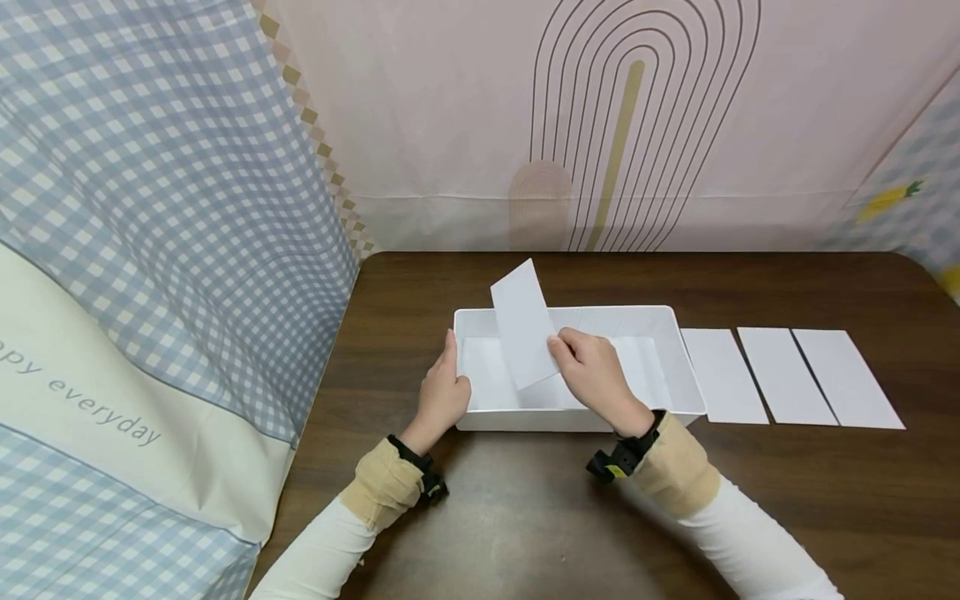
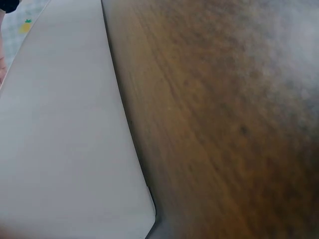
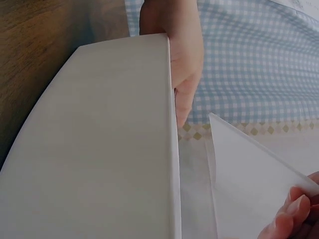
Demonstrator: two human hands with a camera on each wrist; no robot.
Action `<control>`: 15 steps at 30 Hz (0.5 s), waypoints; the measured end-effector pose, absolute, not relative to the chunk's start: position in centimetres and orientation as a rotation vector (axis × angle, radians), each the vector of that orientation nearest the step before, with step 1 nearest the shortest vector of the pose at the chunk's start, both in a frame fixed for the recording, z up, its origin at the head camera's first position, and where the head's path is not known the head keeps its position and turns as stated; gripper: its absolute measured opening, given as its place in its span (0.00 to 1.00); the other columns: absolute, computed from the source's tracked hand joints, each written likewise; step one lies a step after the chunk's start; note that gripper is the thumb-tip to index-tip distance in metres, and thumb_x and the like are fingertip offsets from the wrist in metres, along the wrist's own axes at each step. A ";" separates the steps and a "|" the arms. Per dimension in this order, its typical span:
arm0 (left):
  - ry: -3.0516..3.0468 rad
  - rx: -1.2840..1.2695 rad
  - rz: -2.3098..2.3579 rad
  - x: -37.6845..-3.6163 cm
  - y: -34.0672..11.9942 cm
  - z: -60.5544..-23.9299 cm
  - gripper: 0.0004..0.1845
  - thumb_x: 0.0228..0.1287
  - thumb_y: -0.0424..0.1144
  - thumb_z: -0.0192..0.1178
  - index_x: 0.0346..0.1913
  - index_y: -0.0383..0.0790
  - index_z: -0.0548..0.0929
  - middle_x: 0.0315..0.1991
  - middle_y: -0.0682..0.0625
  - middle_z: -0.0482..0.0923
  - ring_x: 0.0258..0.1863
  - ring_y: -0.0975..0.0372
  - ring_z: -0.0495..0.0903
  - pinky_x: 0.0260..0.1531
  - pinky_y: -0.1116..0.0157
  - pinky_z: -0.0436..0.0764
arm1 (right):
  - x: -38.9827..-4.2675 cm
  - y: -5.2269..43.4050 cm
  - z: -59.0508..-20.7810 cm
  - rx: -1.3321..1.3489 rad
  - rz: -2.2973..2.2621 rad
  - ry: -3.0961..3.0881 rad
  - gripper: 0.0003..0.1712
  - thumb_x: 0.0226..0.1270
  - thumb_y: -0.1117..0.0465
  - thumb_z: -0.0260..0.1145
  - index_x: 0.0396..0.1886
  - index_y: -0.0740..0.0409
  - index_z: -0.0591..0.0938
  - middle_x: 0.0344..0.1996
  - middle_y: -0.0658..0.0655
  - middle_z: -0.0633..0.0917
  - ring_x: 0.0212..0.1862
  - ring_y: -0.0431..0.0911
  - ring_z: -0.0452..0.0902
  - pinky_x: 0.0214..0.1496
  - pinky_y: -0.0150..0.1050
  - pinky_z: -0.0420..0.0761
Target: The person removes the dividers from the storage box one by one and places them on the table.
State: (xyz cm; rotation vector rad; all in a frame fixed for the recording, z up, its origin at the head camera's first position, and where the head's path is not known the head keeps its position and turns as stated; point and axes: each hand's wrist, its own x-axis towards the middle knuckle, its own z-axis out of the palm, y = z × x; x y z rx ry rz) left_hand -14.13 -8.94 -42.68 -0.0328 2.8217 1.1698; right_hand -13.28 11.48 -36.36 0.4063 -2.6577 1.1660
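A long white plastic bin (image 1: 577,420) sits on the table, its front wall filling much of both wrist views. At its left end my left hand (image 1: 442,392) holds the wall, with the fingers along the outside and the thumb over the rim. My right hand (image 1: 596,371) pinches a white rectangular panel (image 1: 521,325) by its right edge. That panel is tilted over the bin, its top corner rising above the back rim. In the right wrist view, the right fingers (image 3: 284,226) curl at the panel's edge. Thin upright lines show on the bin's inner back wall.
Three flat white panels (image 1: 723,375) lie in a row on the dark wooden table (image 1: 525,517), right of the bin; the nearest lies right beside its right end. A blue checked cloth (image 1: 172,167) hangs on the left, and a pale patterned cloth (image 1: 435,108) behind.
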 end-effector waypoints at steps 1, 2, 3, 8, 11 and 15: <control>2.826 -0.034 1.163 -14.2 -9.0 -42.7 0.39 0.53 0.28 0.40 0.70 0.43 0.41 0.67 0.42 0.53 0.12 0.61 0.53 0.17 0.66 0.59 | -13.3 11.6 -36.3 0.399 1.163 -2.662 0.23 0.65 0.61 0.50 0.10 0.56 0.59 0.08 0.48 0.57 0.13 0.39 0.50 0.19 0.31 0.54; 2.829 -0.036 1.156 -14.2 -9.0 -42.7 0.39 0.53 0.28 0.41 0.70 0.43 0.41 0.67 0.42 0.53 0.13 0.60 0.56 0.19 0.65 0.61 | -13.3 11.7 -36.3 0.390 1.162 -2.666 0.23 0.65 0.61 0.50 0.10 0.56 0.59 0.08 0.48 0.57 0.13 0.39 0.50 0.19 0.31 0.54; 2.836 -0.033 1.151 -14.2 -9.0 -42.7 0.39 0.53 0.28 0.41 0.69 0.43 0.42 0.67 0.42 0.54 0.15 0.58 0.60 0.22 0.65 0.63 | -13.3 11.8 -36.3 0.381 1.163 -2.671 0.23 0.65 0.61 0.50 0.10 0.56 0.59 0.08 0.48 0.57 0.13 0.39 0.50 0.19 0.31 0.54; 2.845 -0.028 1.144 -14.2 -9.0 -42.7 0.39 0.53 0.28 0.41 0.69 0.42 0.42 0.67 0.42 0.54 0.17 0.57 0.62 0.25 0.64 0.64 | -13.4 12.4 -36.3 0.356 1.146 -2.695 0.23 0.66 0.59 0.49 0.10 0.56 0.59 0.08 0.49 0.57 0.14 0.39 0.50 0.19 0.32 0.54; 2.853 -0.027 1.136 -14.2 -8.9 -42.7 0.39 0.53 0.28 0.41 0.69 0.42 0.42 0.66 0.42 0.55 0.18 0.56 0.63 0.26 0.64 0.65 | -13.4 12.7 -36.4 0.346 1.141 -2.699 0.23 0.67 0.59 0.49 0.11 0.57 0.60 0.09 0.49 0.57 0.14 0.39 0.50 0.19 0.32 0.54; 2.869 -0.037 1.118 -14.1 -8.9 -42.7 0.39 0.52 0.28 0.41 0.69 0.42 0.43 0.66 0.42 0.56 0.29 0.53 0.71 0.33 0.61 0.67 | -13.4 13.3 -36.4 0.325 1.152 -2.707 0.23 0.66 0.59 0.49 0.11 0.57 0.59 0.09 0.49 0.57 0.14 0.39 0.50 0.19 0.32 0.54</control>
